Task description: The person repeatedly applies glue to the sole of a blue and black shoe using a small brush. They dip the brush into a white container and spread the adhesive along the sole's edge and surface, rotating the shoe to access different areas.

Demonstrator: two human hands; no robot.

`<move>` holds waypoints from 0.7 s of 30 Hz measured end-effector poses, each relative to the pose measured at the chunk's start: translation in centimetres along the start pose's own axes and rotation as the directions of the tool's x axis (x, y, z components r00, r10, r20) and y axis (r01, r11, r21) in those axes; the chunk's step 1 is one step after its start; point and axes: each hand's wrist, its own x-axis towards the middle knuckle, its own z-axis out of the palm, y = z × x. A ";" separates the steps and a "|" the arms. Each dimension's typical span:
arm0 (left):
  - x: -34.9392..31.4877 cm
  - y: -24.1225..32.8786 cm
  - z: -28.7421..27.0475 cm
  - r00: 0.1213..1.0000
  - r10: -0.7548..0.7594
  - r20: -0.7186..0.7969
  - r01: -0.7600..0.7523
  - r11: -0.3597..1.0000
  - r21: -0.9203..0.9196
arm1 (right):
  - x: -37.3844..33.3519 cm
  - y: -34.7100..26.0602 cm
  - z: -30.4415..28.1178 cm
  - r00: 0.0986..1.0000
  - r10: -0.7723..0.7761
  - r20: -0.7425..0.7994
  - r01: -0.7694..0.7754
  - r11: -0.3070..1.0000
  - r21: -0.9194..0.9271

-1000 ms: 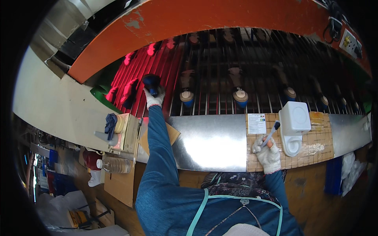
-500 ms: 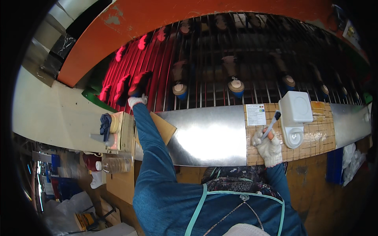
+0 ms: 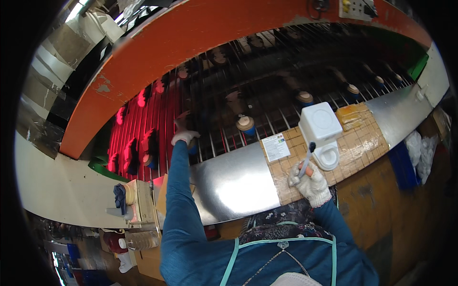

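My left hand [image 3: 185,137], in a white knit glove, reaches onto the rod conveyor [image 3: 217,148] and is closed over the near end of a dark shoe [image 3: 192,148] with a blue edge. Much of that shoe is hidden by the hand and shadow. In my right hand [image 3: 312,185], gloved with a bare fingertip showing, is a brush [image 3: 305,162] with a pale handle and dark bristles pointing up and away. Beside it, a white plastic container [image 3: 320,121] with a round open cup [image 3: 328,157] stands on the cardboard-covered ledge [image 3: 355,148].
More shoes [image 3: 245,125] lie in rows on the conveyor, the left ones under red light. An orange panel [image 3: 143,62] arches over it. A bare metal plate [image 3: 234,178] fronts the conveyor. At left are a tape roll [image 3: 129,194] and a clear bottle [image 3: 143,240].
My left hand has gone from one shoe to another, farther right along the row. The view has turned and shifted. My right hand still holds the brush near the container.
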 end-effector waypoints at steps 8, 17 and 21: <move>-6.8 4.3 -13.5 0.795 -0.080 0.601 0.560 0.477 -0.678 | -8.2 -4.7 -1.5 0.959 -0.279 -0.052 0.272 0.956 -0.109; -18.4 14.3 -9.6 0.968 0.192 0.163 0.202 -0.204 -0.958 | -9.6 -9.7 -0.4 0.790 -0.494 -0.365 -0.035 0.557 -0.830; -21.8 18.8 -7.0 0.800 0.597 0.066 0.525 -0.642 -0.559 | -8.6 -11.8 0.4 0.790 -0.612 -0.032 -0.239 -0.260 -0.935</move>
